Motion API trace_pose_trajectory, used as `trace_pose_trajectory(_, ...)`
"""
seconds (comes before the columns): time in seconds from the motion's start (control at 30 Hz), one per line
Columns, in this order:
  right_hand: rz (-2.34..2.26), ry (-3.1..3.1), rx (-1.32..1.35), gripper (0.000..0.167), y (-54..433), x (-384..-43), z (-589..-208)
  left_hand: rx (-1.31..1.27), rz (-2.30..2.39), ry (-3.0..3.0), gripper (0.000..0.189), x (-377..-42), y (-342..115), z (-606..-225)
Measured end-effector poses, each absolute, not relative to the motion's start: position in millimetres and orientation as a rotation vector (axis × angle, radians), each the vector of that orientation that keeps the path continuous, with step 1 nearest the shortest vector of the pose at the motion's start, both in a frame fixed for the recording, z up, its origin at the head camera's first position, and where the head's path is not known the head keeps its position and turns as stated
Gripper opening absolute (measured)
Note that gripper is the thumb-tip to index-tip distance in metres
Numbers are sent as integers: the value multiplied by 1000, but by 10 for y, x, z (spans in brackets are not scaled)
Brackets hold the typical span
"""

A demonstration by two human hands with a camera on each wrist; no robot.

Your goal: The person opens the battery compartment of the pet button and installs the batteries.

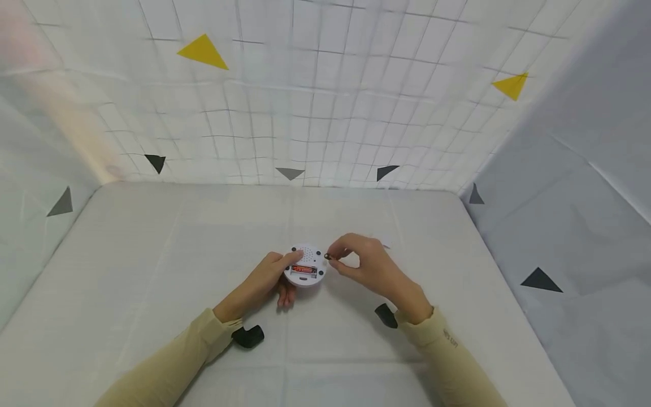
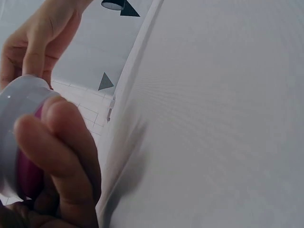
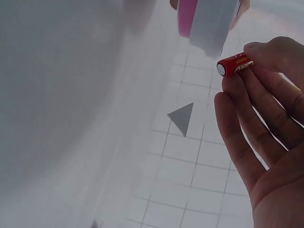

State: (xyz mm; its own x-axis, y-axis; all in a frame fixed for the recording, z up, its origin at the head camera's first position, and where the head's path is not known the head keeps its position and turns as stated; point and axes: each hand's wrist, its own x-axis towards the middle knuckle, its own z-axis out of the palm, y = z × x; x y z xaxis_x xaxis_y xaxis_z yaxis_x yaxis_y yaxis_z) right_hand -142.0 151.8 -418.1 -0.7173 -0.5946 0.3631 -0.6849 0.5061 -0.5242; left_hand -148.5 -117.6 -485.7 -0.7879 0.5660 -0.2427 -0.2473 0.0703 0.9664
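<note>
My left hand [image 1: 265,276] grips a round white device [image 1: 308,253], thumb on its upturned face and fingers underneath. That face carries a grille of small holes, dark feet around the edge and an uncovered battery compartment with a red-orange battery [image 1: 304,269] lying in it. The device's other side is pink, as the right wrist view shows. Just right of the device, my right hand [image 1: 370,263] pinches a second red battery [image 3: 235,64] between thumb and fingers. Its flat silver end faces out, close to the device's rim but apart from it.
A small white piece [image 1: 382,239] lies on the white-covered table [image 1: 229,220], partly behind the right hand. Black wrist attachments [image 1: 249,337] sit at both cuffs. A white gridded sheet [image 1: 325,102] with triangle markers rises at the back, and a grey sheet [image 1: 574,186] at the right.
</note>
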Motion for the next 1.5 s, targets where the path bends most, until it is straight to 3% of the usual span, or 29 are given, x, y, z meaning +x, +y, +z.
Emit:
trace_pose_trajectory(0.47, 1035, -2422, 1250, 24, 1308, -1329, -4210, 343, 1794, 1755, 63, -1473, -1189, -4843)
trace_pose_trajectory(1.5, 1036, -2325, 1245, 22, 991, -1202, -4366, 355, 1781, 1811, 61, -1453, -1165, -4841)
